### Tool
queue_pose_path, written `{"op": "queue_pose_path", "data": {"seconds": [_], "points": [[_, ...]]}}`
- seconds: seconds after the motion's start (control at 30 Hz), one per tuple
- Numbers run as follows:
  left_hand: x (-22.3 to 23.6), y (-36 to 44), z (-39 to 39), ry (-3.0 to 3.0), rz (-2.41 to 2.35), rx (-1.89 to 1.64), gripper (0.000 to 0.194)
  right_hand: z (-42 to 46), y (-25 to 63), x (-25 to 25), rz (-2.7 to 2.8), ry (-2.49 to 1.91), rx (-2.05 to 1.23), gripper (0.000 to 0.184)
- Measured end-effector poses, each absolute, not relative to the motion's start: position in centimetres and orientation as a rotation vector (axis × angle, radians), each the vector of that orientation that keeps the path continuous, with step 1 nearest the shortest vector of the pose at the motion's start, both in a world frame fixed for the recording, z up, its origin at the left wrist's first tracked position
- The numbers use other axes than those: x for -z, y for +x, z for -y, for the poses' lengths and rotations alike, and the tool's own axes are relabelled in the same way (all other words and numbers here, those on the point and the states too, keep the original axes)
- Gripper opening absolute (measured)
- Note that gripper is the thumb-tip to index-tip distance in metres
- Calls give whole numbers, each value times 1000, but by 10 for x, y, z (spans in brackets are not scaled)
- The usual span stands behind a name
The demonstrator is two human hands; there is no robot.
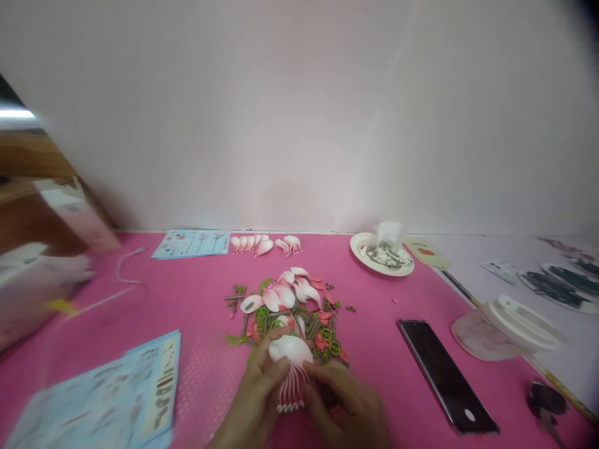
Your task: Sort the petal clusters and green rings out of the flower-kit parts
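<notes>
Low in the middle of the view, a stack of white-and-pink plastic petals (291, 352) is nested together, its small round-ended stems pointing down toward me. My left hand (262, 380) closes around the stack from the left, thumb across its front. From the right, my right hand (344, 393) pinches the stack's edge, its fingertips partly hidden. Just beyond both hands lies a heap of loose parts: pale pink petals (281, 294), green rings (334, 347), brown sticks and coral pieces.
Two petal groups (251, 244) lie near the wall beside a blue instruction sheet (191, 244). Another sheet (107, 393) is front left. Rightward are a plate of parts (397, 268), a phone (447, 374) and a lidded tub (503, 330). Boxes (37, 287) and a white cable (118, 274) are left.
</notes>
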State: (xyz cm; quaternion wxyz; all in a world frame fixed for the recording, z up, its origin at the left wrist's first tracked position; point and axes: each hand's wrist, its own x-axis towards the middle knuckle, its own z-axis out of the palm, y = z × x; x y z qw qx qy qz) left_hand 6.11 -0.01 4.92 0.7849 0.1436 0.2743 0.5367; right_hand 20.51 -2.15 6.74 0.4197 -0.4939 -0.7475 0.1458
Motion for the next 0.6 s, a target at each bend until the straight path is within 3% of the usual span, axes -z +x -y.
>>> {"op": "queue_pose_path", "data": {"seconds": [0.33,0.6], "points": [[-54,62,1,317,-634,-1159,78,24,197,-73,1777,-1361,-479,15],[-56,66,2,309,-657,-1191,71,28,190,-78,1790,-1448,-577,14]]}}
